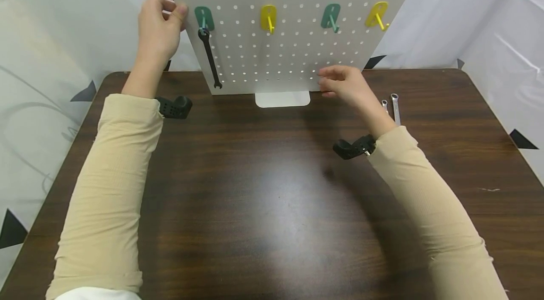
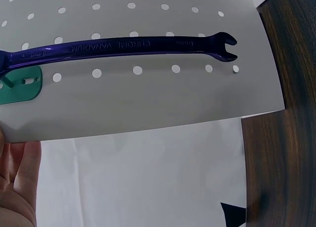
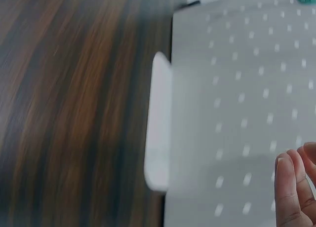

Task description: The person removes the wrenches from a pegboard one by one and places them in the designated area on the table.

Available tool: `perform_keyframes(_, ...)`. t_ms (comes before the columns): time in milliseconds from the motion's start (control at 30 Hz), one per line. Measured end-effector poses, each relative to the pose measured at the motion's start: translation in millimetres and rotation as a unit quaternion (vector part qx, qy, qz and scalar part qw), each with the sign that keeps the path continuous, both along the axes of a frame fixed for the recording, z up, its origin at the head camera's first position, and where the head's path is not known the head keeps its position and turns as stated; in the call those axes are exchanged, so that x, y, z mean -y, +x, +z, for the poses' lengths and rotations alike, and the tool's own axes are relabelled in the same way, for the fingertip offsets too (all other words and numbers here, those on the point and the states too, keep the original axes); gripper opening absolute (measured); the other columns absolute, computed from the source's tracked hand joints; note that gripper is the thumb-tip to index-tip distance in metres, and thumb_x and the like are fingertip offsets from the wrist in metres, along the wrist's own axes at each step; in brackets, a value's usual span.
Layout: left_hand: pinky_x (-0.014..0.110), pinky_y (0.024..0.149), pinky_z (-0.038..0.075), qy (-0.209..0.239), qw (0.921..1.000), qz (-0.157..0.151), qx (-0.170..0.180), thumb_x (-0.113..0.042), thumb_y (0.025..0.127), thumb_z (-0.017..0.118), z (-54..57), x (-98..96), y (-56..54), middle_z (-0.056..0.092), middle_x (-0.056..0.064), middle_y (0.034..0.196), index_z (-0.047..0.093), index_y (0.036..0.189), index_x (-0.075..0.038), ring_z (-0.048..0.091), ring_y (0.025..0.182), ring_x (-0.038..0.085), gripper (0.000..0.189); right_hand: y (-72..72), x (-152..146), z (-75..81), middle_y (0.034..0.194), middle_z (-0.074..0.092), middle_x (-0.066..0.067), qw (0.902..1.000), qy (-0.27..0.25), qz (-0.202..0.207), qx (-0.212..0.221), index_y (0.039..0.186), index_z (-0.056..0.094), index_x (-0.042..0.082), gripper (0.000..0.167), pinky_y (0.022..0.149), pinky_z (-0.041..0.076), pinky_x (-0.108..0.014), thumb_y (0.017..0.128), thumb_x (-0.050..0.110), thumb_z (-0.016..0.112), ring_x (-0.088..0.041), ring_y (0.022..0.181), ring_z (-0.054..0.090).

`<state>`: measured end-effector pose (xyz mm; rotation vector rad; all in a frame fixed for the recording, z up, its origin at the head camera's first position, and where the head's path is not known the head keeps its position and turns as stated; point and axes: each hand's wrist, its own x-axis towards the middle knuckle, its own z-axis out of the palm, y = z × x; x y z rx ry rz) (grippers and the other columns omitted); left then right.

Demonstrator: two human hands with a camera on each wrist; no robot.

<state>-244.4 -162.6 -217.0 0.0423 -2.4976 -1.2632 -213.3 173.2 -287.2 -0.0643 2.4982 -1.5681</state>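
Head view: well lit, mostly sharp. Light looks to come from above: broad hazy glare mid-counter [image 1: 238, 167], right sleeve [image 1: 429, 205] throwing a soft dark shadow to its left. White sheet [image 1: 484, 21] reads bright, creases visible. Left wrist: dimmer, board [image 2: 148, 101] flat grey, wrench [image 2: 123, 46] crisp with purple sheen, stamped lettering legible; wrench and board edge bow slightly. Right wrist: blurry, board holes smeared into short streaks, counter grain soft.
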Motion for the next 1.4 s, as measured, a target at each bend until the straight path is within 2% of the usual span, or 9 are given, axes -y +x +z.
perform_keyframes(167,0.020,0.092,0.053,-0.005,1.0000,0.000,0.002,-0.027,0.099,0.047,0.2,-1.2,-0.4,0.046,-0.016,0.095,0.053,0.119,-0.014,0.047,0.081,-0.006,0.024,-2.1,24,4.0,0.128,0.056,-0.021,0.9996,-0.022,0.014,0.002,0.130,0.053,-0.004,0.037,0.087,0.058,-0.024,0.097,0.012,0.054,-0.008,0.090,0.062)
perform_keyframes(267,0.020,0.091,0.053,-0.012,0.9999,0.001,0.001,-0.028,0.099,0.047,0.3,-1.3,-0.7,0.044,-0.017,0.094,0.052,0.120,-0.013,0.047,0.081,-0.006,0.026,-2.9,38,6.3,0.130,0.055,-0.021,0.9991,-0.037,0.020,-0.002,0.129,0.054,-0.002,0.036,0.093,0.057,-0.031,0.096,0.011,0.054,-0.017,0.098,0.063)
perform_keyframes(433,0.021,0.092,0.053,-0.012,0.9999,0.002,0.007,-0.029,0.099,0.046,0.7,-1.9,-0.7,0.043,-0.018,0.094,0.052,0.119,-0.014,0.047,0.082,-0.005,0.025,-4.9,58,12.7,0.129,0.056,-0.020,0.9977,-0.053,0.040,-0.016,0.128,0.055,-0.002,0.034,0.095,0.056,-0.035,0.096,0.010,0.054,-0.029,0.109,0.060)
perform_keyframes(567,0.022,0.095,0.053,-0.004,0.9999,-0.001,0.010,-0.029,0.099,0.046,0.9,-2.5,-0.6,0.044,-0.017,0.095,0.052,0.117,-0.016,0.047,0.083,-0.005,0.023,-7.9,73,19.0,0.131,0.056,-0.018,0.9961,-0.060,0.062,-0.022,0.127,0.056,-0.002,0.033,0.095,0.056,-0.035,0.096,0.010,0.055,-0.031,0.113,0.059)
perform_keyframes(700,0.021,0.092,0.052,-0.006,0.9999,0.001,0.010,-0.030,0.099,0.047,0.4,-2.6,-0.4,0.044,-0.018,0.095,0.053,0.118,-0.016,0.047,0.082,-0.005,0.024,-11.2,89,24.2,0.129,0.057,-0.016,0.9938,-0.073,0.078,-0.029,0.126,0.057,-0.001,0.033,0.095,0.056,-0.033,0.095,0.010,0.056,-0.031,0.114,0.058)
perform_keyframes(900,0.022,0.090,0.052,-0.004,0.9999,0.000,0.014,-0.030,0.099,0.046,0.4,-2.3,-0.3,0.044,-0.017,0.095,0.052,0.115,-0.018,0.047,0.082,-0.005,0.021,-16.0,112,28.2,0.128,0.059,-0.014,0.9898,-0.097,0.095,-0.044,0.125,0.057,-0.001,0.031,0.094,0.056,-0.028,0.095,0.009,0.056,-0.025,0.114,0.059)
perform_keyframes(1033,0.022,0.092,0.052,-0.002,0.9999,-0.001,0.014,-0.030,0.099,0.046,0.6,-2.3,-0.8,0.044,-0.017,0.095,0.052,0.116,-0.018,0.047,0.083,-0.005,0.022,-19.0,125,26.8,0.127,0.060,-0.013,0.9877,-0.108,0.101,-0.050,0.125,0.058,0.000,0.031,0.093,0.056,-0.025,0.095,0.008,0.056,-0.021,0.113,0.060)
perform_keyframes(1233,0.021,0.089,0.051,-0.002,0.9999,0.000,0.013,-0.030,0.099,0.046,0.3,-2.0,-1.1,0.043,-0.018,0.094,0.052,0.117,-0.017,0.047,0.082,-0.005,0.023,-20.1,141,20.5,0.126,0.060,-0.017,0.9848,-0.118,0.115,-0.057,0.125,0.057,-0.002,0.031,0.093,0.055,-0.026,0.095,0.004,0.054,-0.027,0.117,0.059)
perform_keyframes(1400,0.020,0.085,0.050,-0.004,0.9999,0.002,0.015,-0.030,0.099,0.046,0.1,-1.6,-1.0,0.043,-0.018,0.093,0.052,0.117,-0.017,0.047,0.081,-0.006,0.023,-19.5,153,15.4,0.126,0.061,-0.017,0.9860,-0.094,0.117,-0.073,0.125,0.057,-0.001,0.031,0.092,0.054,-0.025,0.094,0.002,0.054,-0.026,0.116,0.059)
